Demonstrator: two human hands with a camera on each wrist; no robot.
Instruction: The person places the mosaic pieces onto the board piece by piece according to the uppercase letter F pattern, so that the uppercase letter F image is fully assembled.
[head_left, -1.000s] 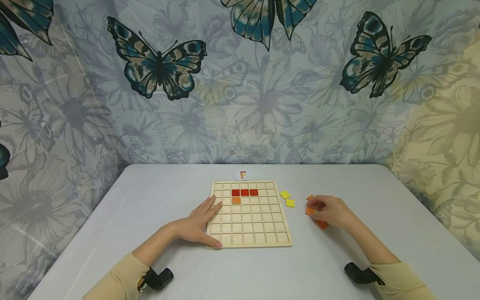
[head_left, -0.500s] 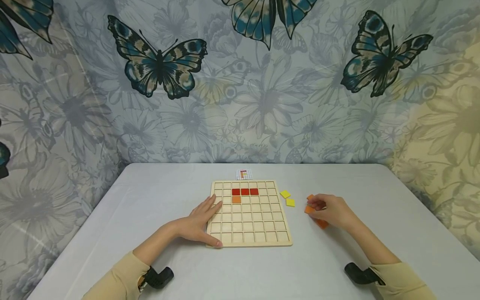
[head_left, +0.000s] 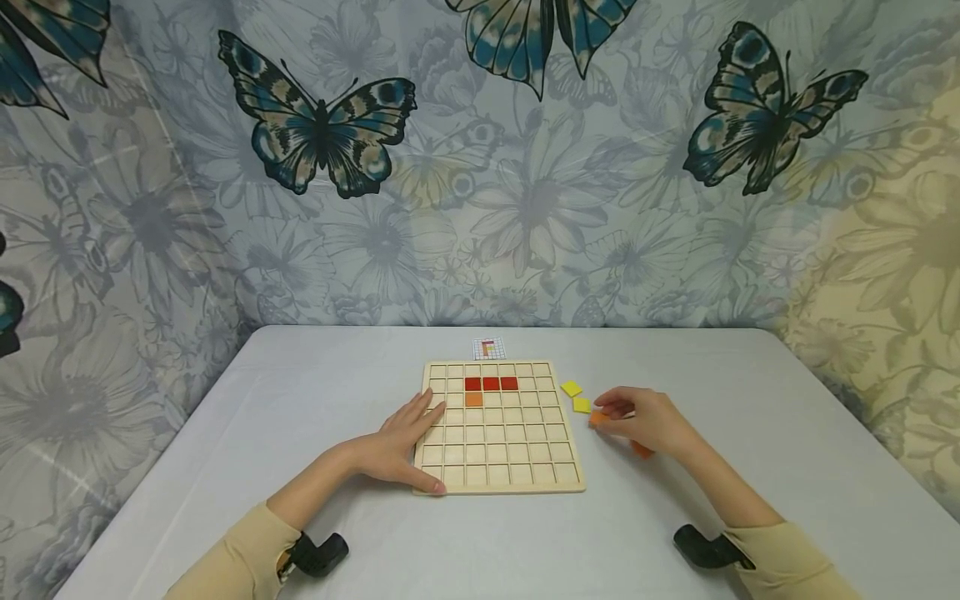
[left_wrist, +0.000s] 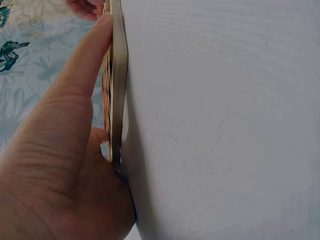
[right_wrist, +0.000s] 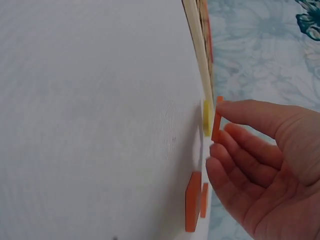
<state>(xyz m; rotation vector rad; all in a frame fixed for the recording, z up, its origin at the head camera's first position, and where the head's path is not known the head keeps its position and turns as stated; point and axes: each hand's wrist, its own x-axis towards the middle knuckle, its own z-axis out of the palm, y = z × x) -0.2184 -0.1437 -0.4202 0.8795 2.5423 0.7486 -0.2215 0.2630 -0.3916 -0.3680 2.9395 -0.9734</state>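
My left hand (head_left: pixel 393 450) rests with spread fingers on the left edge of a wooden grid board (head_left: pixel 517 455), thumb at the near corner. Three red tiles (head_left: pixel 491 384) lie in a row on the board, and one orange tile (head_left: pixel 474 399) sits just below the leftmost. Between thumb and fingers, my right hand (head_left: pixel 651 421) pinches another orange tile (right_wrist: pixel 217 120), held just right of the board and raised off the table. Under that hand, more orange tiles (right_wrist: pixel 193 202) lie on the white cloth, partly hidden in the head view.
Two yellow tiles (head_left: pixel 572 388) lie by the board's right edge, near the pinched tile. A small card (head_left: pixel 488 348) with a printed grid pattern is behind the board. A butterfly-patterned backdrop (head_left: pixel 525 208) rises at the table's far edge.
My right hand has moved left toward the board, carrying the orange tile away from the other orange ones. The left hand stays in place on the board.
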